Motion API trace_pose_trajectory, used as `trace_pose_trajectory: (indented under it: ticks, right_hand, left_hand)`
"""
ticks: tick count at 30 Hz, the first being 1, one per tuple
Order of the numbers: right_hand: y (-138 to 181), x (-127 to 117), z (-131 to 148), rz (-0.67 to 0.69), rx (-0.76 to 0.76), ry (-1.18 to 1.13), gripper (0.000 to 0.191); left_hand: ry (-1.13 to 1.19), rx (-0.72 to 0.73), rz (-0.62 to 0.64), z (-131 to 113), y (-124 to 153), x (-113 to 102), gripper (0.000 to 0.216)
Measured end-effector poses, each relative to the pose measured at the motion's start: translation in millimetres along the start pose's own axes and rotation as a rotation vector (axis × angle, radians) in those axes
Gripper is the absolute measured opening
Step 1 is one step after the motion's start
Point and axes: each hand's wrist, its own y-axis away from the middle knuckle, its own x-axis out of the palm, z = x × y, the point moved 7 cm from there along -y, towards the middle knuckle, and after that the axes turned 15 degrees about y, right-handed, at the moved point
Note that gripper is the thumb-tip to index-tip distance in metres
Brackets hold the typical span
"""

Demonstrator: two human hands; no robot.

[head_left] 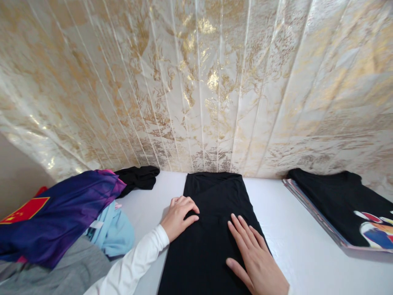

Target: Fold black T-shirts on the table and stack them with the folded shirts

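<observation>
A pair of black leggings with a crossed waistband lies lengthwise on the white table, its waist end toward the curtain. My left hand rests over the left edge of the leggings. Its fingers are bent and its thumb is slightly apart from them, with no fabric visibly pinched. On the right side of the cloth my right hand lies flat, palm down, thumb spread from the fingers. The lower end of the leggings runs out of view at the bottom.
Loose clothes lie on the left: a purple and blue garment with a red patch, a light blue one, a grey one and a black one. Folded shirts are stacked at right. A gold-patterned curtain hangs behind.
</observation>
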Motion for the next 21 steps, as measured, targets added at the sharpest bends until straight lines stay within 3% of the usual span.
trace_pose_trajectory:
  ticks: [7, 13, 18, 21]
  right_hand:
    - [-1, 0, 0, 0.039, 0.02, 0.018, 0.068]
    - [1, 6, -3, 0.064, 0.055, 0.008, 0.068]
    - [1, 7, -6, 0.072, 0.026, -0.024, 0.07]
    - [-1, 2, -9, 0.08, 0.01, -0.058, 0.069]
  left_hand:
    - [-0.01, 0.09, -0.063, -9, 0, -6, 0.011]
    - [-0.21, 0.001, -0.036, 8, -4, 2, 0.011]
    - [-0.228, -0.038, -0.041, 11, 2, -11, 0.01]
    - [-0.247, -0.084, -0.068, 3, 14, -19, 0.028]
